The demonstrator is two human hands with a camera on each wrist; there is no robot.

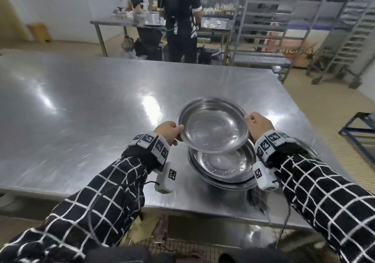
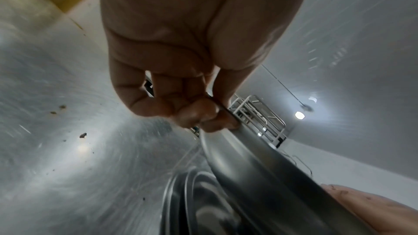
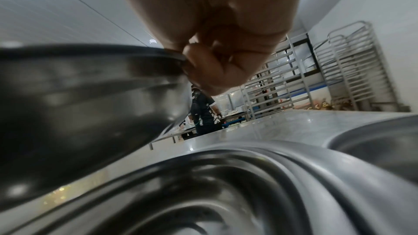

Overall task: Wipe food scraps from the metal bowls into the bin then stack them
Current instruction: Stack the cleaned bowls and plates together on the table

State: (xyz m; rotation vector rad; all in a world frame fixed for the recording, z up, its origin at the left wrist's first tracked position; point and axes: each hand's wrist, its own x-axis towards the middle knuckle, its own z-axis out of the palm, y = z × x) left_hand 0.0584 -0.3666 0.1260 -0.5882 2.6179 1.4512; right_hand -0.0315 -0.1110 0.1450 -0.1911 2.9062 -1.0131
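Note:
A shiny metal bowl [image 1: 213, 125] hangs in the air above a stack of metal bowls [image 1: 223, 169] near the table's front edge. My left hand [image 1: 168, 132] pinches its left rim, and my right hand [image 1: 257, 125] pinches its right rim. The held bowl looks clean inside and tilts slightly toward me. In the left wrist view my fingers [image 2: 199, 113] curl round the rim of the held bowl [image 2: 260, 176], with the stack [image 2: 199, 203] below. The right wrist view shows the held bowl [image 3: 79, 104] over the stack [image 3: 203, 194]. No bin is in view.
The steel table [image 1: 81, 110] stretches wide to the left and behind the bowls. A few brown crumbs [image 2: 82, 135] lie on it by my left hand. A person in black [image 1: 180, 19] stands at a far table. Tall metal racks [image 1: 304, 19] fill the right.

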